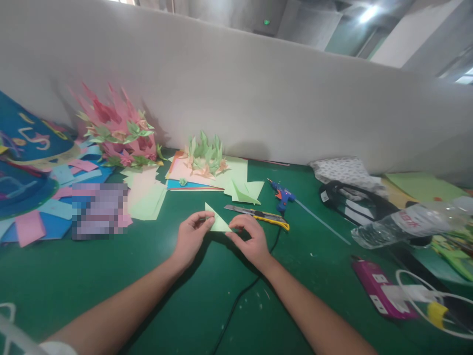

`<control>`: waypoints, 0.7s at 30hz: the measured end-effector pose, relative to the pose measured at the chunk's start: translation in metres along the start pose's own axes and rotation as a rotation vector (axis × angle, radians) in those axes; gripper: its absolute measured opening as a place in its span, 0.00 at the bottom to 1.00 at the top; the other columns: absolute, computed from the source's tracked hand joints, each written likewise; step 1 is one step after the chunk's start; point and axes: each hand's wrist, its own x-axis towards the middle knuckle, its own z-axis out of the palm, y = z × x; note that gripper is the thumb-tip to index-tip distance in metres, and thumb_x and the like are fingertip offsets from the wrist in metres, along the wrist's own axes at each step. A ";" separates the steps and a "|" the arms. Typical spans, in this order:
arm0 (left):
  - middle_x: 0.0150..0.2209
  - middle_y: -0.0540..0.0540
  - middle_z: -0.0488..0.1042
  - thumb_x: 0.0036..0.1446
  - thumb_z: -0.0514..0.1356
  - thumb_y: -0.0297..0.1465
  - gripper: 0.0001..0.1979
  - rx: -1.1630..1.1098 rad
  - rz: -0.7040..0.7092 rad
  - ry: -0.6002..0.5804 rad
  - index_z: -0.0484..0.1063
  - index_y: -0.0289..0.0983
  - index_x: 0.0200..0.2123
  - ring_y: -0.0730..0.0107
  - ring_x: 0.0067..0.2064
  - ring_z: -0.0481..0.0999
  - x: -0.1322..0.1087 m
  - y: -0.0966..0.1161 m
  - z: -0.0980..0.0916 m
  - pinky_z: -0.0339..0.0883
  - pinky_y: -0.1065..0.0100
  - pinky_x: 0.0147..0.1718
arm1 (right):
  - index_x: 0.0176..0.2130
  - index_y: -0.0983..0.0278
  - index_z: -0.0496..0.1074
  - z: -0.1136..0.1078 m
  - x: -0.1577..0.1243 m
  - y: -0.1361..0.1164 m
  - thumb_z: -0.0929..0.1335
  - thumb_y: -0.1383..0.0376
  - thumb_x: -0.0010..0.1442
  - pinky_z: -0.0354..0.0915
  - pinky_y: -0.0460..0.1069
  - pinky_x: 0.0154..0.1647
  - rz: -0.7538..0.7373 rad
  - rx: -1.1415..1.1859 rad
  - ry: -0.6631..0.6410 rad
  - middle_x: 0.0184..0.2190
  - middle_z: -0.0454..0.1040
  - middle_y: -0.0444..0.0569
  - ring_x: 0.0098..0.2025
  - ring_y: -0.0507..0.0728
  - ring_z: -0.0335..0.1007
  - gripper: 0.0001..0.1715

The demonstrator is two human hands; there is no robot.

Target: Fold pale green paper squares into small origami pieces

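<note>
Paper (219,223), pale green and shaped as a small triangle, was held between your hands in the head view, raised just over the green table (148,286) near the middle. Your left hand (192,237) pinched its left edge, thumb laid on the near face and fingers curled behind; your right hand (252,241) nipped the low right corner between thumb and forefinger. Neither hand was free, then — both were closed on the same small piece.

The step in hand looked like folding, or pressing a crease, though how many layers the triangle had was too small to tell. The next move seemed to call for a steady left pinch, so the edges would not slip, while your right fingertips lined up that corner and ran along the lower edge.

Just beyond your right hand lay the yellow utility knife (273,218), its blade pointing left, so a wide sweep forward seemed unwise. The blue glue gun (284,197) rested behind it, near the pale green sheets (254,190) — and a green paper crown (205,157) stood farther back, well apart from your fingers
</note>
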 end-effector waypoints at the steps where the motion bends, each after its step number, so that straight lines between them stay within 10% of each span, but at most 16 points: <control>1: 0.29 0.49 0.73 0.43 0.63 0.34 0.12 0.010 0.002 -0.010 0.73 0.34 0.33 0.77 0.27 0.67 0.000 0.000 0.000 0.61 0.75 0.27 | 0.31 0.60 0.69 0.000 0.000 0.000 0.68 0.64 0.53 0.62 0.51 0.34 -0.002 0.001 0.001 0.31 0.70 0.48 0.34 0.56 0.65 0.03; 21: 0.24 0.52 0.69 0.42 0.64 0.32 0.16 -0.050 -0.111 -0.153 0.69 0.33 0.36 0.81 0.24 0.65 -0.004 0.002 0.003 0.59 0.78 0.24 | 0.27 0.62 0.64 -0.003 0.001 -0.002 0.67 0.66 0.51 0.61 0.51 0.38 -0.026 0.007 -0.044 0.30 0.63 0.46 0.35 0.55 0.62 0.05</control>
